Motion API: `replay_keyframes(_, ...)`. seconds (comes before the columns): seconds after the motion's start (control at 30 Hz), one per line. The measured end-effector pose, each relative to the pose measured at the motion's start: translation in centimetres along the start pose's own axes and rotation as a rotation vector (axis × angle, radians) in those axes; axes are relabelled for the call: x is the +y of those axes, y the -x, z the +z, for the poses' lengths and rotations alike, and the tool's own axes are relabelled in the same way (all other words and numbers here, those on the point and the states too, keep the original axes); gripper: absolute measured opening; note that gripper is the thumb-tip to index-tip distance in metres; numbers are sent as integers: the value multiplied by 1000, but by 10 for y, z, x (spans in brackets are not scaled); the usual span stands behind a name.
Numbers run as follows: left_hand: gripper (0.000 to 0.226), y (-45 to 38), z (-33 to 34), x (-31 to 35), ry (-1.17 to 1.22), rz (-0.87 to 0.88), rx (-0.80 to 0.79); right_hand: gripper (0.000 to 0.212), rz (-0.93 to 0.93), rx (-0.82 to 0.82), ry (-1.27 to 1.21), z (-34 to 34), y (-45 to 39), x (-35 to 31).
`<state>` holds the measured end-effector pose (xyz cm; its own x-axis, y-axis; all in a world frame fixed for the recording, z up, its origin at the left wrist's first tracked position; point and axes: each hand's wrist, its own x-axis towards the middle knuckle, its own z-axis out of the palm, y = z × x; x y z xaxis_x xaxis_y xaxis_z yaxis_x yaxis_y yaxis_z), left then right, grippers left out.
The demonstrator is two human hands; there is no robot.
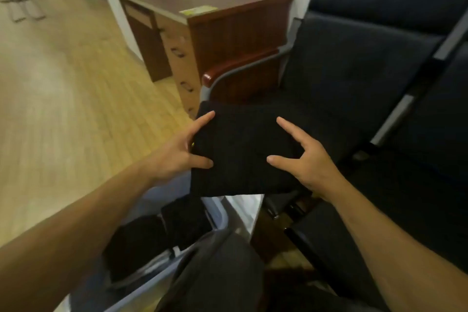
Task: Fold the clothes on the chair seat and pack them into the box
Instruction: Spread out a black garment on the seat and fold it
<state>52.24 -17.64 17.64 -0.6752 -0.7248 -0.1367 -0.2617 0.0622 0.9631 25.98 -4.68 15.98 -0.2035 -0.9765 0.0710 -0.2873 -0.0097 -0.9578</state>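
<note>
Both the left hand (177, 149) and right hand (304, 159) are gripping a folded black garment (243, 154) above the clear box (217, 213), already holding dark folded clothes, leaving it to be lowered in.

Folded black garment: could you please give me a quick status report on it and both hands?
Left hand and right hand grip folded black garment at its sides. Held above box, dark clothes already inside. Nothing in the way.
</note>
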Motion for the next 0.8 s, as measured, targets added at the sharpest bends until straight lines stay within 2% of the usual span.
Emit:
replay_keyframes(0.13,110,51,-71,-48,-36,-107,127,99,-2,-313,17,86,-46,12)
replay_keyframes(0.33,110,111,-149,-166,-52,-360,259,105,66,-622,111,237,-99,79)
replay_keyframes(0.6,125,124,-204,-401,-226,-656,322,114,290,-909,251,427,-149,240)
replay_keyframes(0.8,120,118,-208,-517,-275,-840,380,112,358,-995,293,514,-160,335)
